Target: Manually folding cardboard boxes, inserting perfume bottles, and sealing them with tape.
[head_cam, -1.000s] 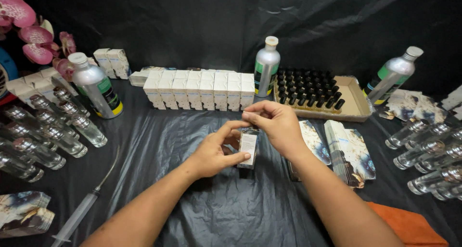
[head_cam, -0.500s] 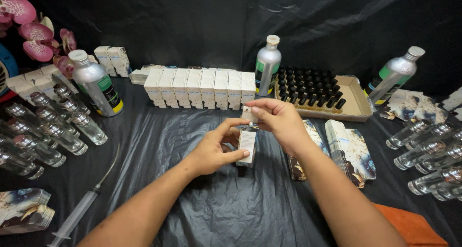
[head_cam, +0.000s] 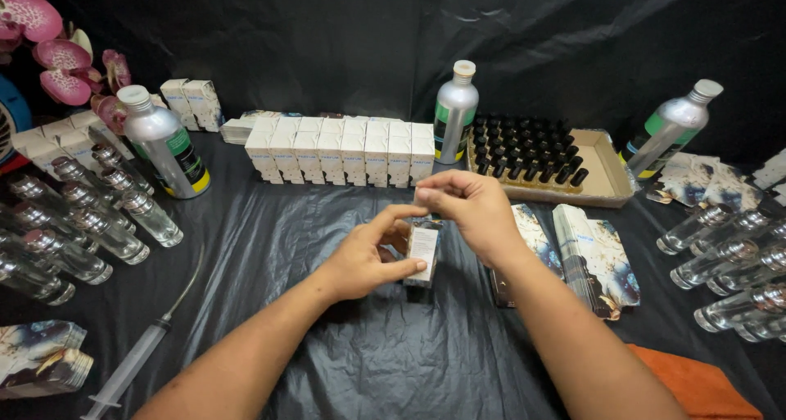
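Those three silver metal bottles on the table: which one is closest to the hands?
The middle silver bottle, upright behind the row of white boxes, just beyond the right hand. The other two silver bottles stand far out at either side.

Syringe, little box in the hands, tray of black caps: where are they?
syringe [head_cam: 135, 361], head view, on its clear barrel.
little box [head_cam: 422, 252], head view, on its white front.
tray of black caps [head_cam: 604, 168], head view, on its cardboard rim.
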